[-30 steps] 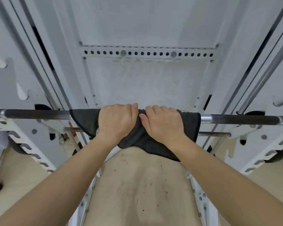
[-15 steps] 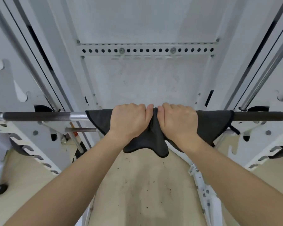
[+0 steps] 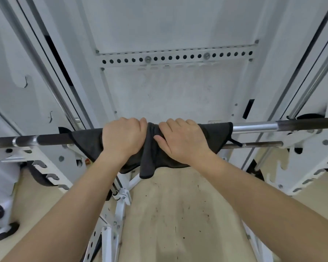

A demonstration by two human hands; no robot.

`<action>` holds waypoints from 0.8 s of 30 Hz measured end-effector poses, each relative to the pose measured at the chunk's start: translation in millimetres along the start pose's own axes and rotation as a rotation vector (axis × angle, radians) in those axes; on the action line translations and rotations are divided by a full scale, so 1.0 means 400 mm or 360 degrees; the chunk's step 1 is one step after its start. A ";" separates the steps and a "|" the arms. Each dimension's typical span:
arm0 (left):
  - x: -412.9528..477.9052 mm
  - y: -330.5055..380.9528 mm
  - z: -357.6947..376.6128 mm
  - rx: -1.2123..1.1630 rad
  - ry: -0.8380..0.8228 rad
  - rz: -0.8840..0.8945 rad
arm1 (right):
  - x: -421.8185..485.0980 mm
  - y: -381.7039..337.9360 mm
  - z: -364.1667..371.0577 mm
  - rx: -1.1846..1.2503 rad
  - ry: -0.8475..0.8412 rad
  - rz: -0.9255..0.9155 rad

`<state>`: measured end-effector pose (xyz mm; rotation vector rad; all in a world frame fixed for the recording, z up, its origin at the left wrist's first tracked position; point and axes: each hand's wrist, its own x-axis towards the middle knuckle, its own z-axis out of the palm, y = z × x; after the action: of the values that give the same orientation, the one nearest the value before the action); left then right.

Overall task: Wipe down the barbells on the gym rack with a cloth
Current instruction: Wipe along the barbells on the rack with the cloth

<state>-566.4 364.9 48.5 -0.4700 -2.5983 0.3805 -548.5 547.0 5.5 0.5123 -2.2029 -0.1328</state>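
Where cloth (image 3: 87,142) drapes barbell (image 3: 45,139), both hands (image 3: 124,137) (image 3: 184,140) grip it

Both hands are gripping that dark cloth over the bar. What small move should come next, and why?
Probably slide the left hand and right hand rightward along the barbell, carrying the cloth: they grip it side by side, and bare shiny metal lies just past the cloth's right edge.

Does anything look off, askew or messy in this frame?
Nothing serious. The cloth is bunched up between the left hand and right hand, and a loose flap hangs below the barbell. The floor underneath shows dark specks and scuffs. No damage is visible.
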 end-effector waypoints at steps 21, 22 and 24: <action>0.111 0.418 -0.042 -0.0285 0.0438 0.0428 | -0.125 0.520 -0.195 0.0445 -0.1449 0.0395; 0.100 0.371 -0.030 -0.0238 0.0408 0.0379 | -0.114 0.496 -0.190 0.0459 -0.1446 0.0397; 0.077 0.276 -0.001 -0.0181 0.0401 0.0313 | -0.089 0.415 -0.170 0.0400 -0.1297 0.0336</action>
<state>-563.2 476.6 23.4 -0.7653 -2.3441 0.2212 -528.9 717.9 67.1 0.3913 -3.0823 0.0673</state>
